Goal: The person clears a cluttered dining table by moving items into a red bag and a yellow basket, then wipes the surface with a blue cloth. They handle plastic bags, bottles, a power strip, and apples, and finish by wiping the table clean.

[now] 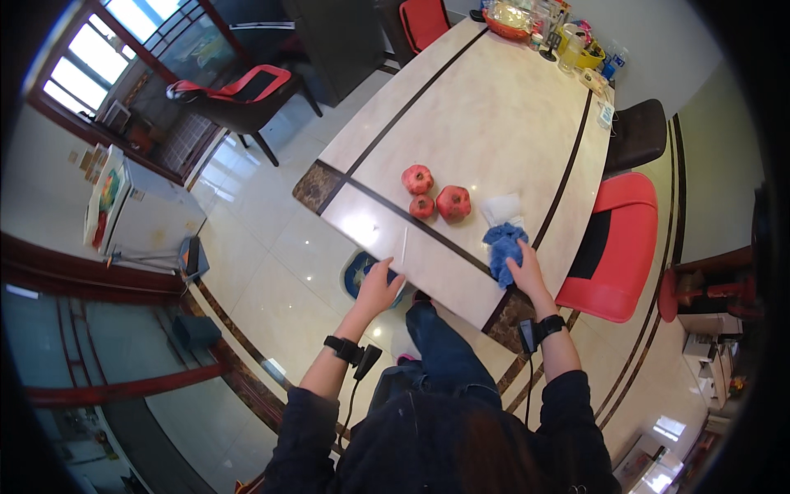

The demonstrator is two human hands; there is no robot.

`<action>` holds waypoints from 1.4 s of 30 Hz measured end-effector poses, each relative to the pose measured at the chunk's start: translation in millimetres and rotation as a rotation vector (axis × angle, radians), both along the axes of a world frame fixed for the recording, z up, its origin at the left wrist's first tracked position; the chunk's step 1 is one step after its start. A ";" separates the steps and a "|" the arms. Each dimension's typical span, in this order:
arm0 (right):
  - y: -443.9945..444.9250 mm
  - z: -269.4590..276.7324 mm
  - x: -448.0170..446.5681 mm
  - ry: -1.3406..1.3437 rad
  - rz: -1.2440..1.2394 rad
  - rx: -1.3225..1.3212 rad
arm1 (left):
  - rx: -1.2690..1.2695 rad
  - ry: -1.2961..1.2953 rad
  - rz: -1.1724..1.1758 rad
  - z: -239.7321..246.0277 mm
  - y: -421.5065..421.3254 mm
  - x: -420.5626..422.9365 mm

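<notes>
My right hand (526, 272) grips a crumpled blue cloth (505, 247) at the right front part of the marble dining table (494, 129). A white tissue or napkin (501, 209) lies just beyond the cloth and partly under it. My left hand (376, 286) is at the table's front edge, thumb and fingers apart, with nothing visible in it. Below it on the floor stands a blue-lined bin (354, 276), partly hidden by the hand. A thin white stick (405, 246) rests near that edge. Three pomegranates, one large (453, 204), one medium (418, 179) and one small (422, 207), sit close together mid-table.
At the far end of the table are a red basket (509, 25), a clear bottle (571, 55) and a yellow basket (591, 57). A red-and-black chair (623, 247) stands against the right side. Another chair (247, 99) is away to the left, beyond a white cabinet (154, 200).
</notes>
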State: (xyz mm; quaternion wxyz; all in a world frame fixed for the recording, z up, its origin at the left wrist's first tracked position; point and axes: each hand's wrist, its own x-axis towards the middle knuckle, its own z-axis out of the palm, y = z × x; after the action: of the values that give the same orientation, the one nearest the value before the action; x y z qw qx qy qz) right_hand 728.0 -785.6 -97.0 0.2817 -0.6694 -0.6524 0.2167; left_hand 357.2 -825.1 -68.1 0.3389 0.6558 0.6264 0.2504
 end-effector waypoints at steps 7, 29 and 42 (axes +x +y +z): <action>61.8 59.6 -61.1 -0.402 0.003 -0.131 | 0.080 0.146 -0.027 -13.2 131.9 45.8; 308.2 21.3 -135.0 0.088 0.327 -0.101 | -0.025 0.058 -0.105 2.1 319.0 -15.6; 243.8 12.9 -37.5 -0.179 -0.260 -0.052 | 0.266 0.120 -0.285 18.2 263.2 18.9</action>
State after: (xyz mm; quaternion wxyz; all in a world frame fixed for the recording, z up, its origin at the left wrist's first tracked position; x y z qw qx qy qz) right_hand 690.5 -541.7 -84.1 0.2306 -0.7720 -0.5769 0.1345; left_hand 376.1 -561.9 -49.9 0.2434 0.7904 0.5079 0.2411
